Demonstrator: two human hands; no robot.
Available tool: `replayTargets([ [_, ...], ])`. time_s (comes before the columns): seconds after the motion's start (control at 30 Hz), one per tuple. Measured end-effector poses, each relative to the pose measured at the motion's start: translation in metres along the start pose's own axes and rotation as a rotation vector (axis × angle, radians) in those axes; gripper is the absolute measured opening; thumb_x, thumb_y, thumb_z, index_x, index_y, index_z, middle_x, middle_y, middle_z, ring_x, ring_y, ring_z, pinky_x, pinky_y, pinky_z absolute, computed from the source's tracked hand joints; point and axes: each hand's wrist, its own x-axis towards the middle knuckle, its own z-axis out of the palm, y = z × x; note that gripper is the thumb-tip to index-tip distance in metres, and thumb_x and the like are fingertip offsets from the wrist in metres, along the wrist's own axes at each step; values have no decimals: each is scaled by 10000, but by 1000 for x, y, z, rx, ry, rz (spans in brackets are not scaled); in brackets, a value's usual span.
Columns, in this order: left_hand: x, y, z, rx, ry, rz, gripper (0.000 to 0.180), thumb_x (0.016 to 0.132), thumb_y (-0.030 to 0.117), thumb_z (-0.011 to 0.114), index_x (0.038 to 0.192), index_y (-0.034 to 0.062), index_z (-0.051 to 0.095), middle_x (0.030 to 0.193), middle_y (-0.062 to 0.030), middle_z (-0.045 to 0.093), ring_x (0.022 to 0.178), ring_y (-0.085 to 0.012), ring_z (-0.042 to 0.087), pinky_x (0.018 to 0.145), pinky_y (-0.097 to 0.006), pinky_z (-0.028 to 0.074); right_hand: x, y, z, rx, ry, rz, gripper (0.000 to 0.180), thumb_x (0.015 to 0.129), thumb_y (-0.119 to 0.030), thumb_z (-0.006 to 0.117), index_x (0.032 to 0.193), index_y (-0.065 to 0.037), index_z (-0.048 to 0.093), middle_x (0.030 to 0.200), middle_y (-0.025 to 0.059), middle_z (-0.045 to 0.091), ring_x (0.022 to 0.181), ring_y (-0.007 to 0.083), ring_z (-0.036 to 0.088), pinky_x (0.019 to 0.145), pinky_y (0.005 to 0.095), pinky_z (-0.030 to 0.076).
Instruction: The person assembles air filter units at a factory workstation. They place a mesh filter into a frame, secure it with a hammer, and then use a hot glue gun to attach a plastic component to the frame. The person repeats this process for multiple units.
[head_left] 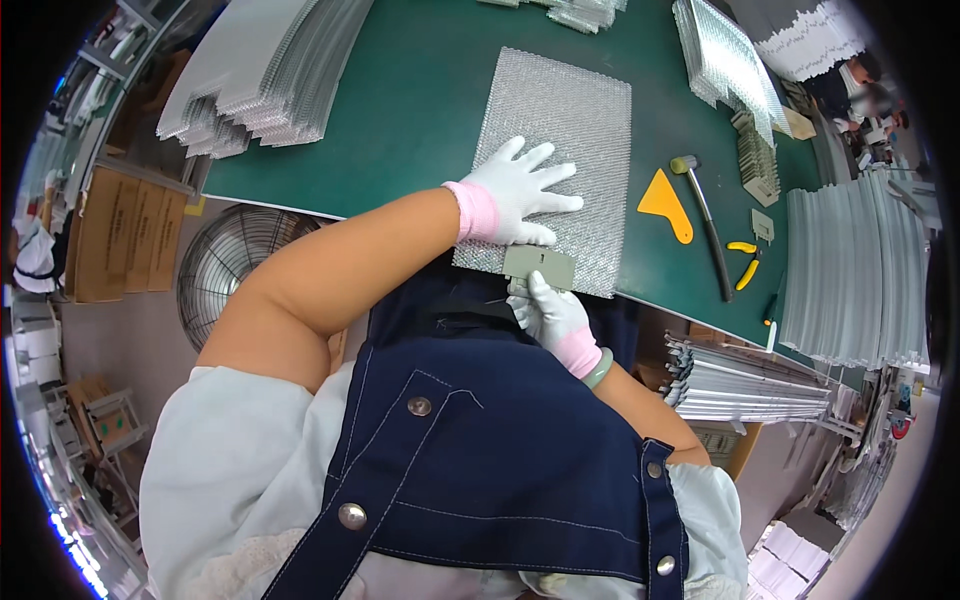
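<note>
The landmark here is the silver mesh panel (555,165), a textured metal sheet that lies flat on the green table (420,90), its near edge at the table's front edge, close to the person's body.

Far to the left of the panel, beyond the table edge, a round wire fan guard (235,265) is seen lower down, and up-left of the panel a big stack of similar silver sheets (260,70) rests on the table, probably kept there within easy reach.

On the panel itself, at its near-left part, the left hand (515,195) in a white glove lies flat with the fingers spread wide. I think it presses the panel down so that it does not slide or lift.

Just at the near edge of the panel, the right hand (550,315), also gloved, pinches a small grey flat plate (540,265) from below; the plate touches the panel's edge and seems to be held against it. A green bangle sits on this wrist.

To the right of the panel lie a yellow scraper (667,205), then a long-handled mallet (705,220), then yellow-handled pliers (745,265), apart from each other, probably laid on the side of the working hand. Farther right stands another pile of silver sheets (850,270).
</note>
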Motion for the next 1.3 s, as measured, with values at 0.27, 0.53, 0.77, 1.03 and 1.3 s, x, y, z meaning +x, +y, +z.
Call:
replayTargets([
  [0.27, -9, 29, 3, -14, 4, -65, 568, 936, 478, 556, 1466, 289, 476, 1586, -135, 332, 1472, -423, 242, 1178, -630, 165, -31, -17, -3, 249, 49, 198, 426, 1005, -432, 582, 1042, -9, 614, 827, 87, 622, 694, 124, 572, 591, 252, 463],
  [0.53, -11, 34, 10, -25, 31, -77, 558, 934, 490, 558, 1457, 308, 488, 1589, -120, 330, 1479, -418, 230, 1176, -640, 161, -15, 15, -27, -1, -2, 28, 388, 987, -391, 635, 1057, -9, 630, 838, 72, 658, 666, 118, 592, 598, 233, 470],
  [0.77, -12, 37, 2, -51, -19, -95, 536, 930, 454, 582, 1441, 310, 514, 1580, -114, 346, 1476, -402, 244, 1172, -638, 174, -18, 13, -19, 18, 72, -27, 373, 999, -384, 621, 1019, -13, 649, 814, 69, 654, 637, 99, 568, 584, 232, 455],
  [1.03, 2, 29, 1, -43, 2, -86, 556, 919, 451, 598, 1443, 282, 515, 1570, -124, 358, 1472, -408, 245, 1168, -646, 163, -2, 13, -19, 65, 52, -115, 373, 998, -388, 619, 1040, -17, 621, 800, 48, 627, 645, 102, 569, 594, 241, 470],
  [1.3, -17, 66, -31, -151, 16, 50, 759, 748, 384, 767, 1400, 96, 507, 1476, -224, 418, 1379, -442, 352, 1139, -583, 257, -76, -39, -88, -110, -119, 103, 439, 945, -294, 697, 1215, 44, 620, 1123, 173, 690, 987, 232, 690, 882, 345, 573],
])
